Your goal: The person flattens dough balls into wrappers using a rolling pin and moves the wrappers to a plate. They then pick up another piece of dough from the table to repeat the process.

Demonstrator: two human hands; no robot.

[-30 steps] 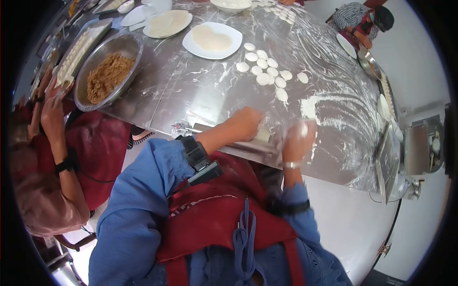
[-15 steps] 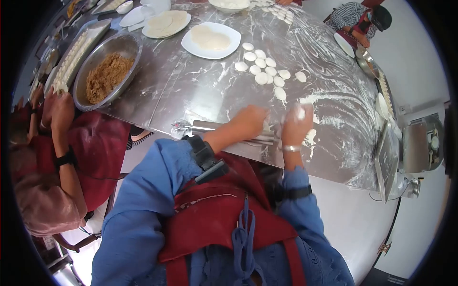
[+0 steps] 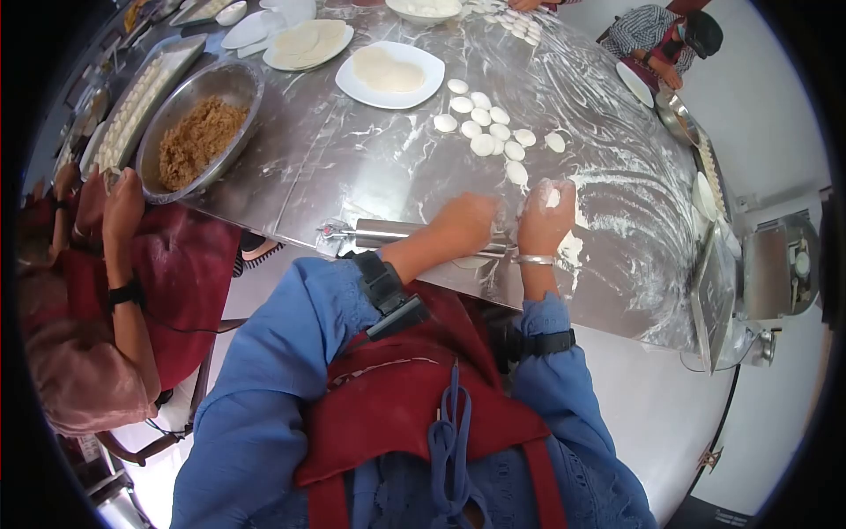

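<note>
My left hand point(image 3: 467, 222) is closed, its fingers curled just above the metal rolling pin point(image 3: 377, 231) near the table's front edge. What is in those fingers, if anything, is hidden. My right hand point(image 3: 545, 222), with a silver bracelet at the wrist, is closed around a white piece of dough point(image 3: 552, 199) that shows between thumb and fingers. Both hands are close together but apart. Ahead of them lies a cluster of flattened white dough discs point(image 3: 482, 145), with a single disc point(image 3: 554, 142) off to the right.
A steel bowl point(image 3: 253, 119) of brown filling stands left, beside a tray point(image 3: 189, 55) of small dough pieces. White plates with thin wrappers point(image 3: 389, 70) sit further back. Flour point(image 3: 617, 212) streaks the table. One co-worker point(image 3: 132, 326) is at my left, another point(image 3: 656, 44) far right.
My right hand has shifted and turned slightly, the dough still in it. My left hand has barely moved. The left co-worker's hand has moved a little to the right.
</note>
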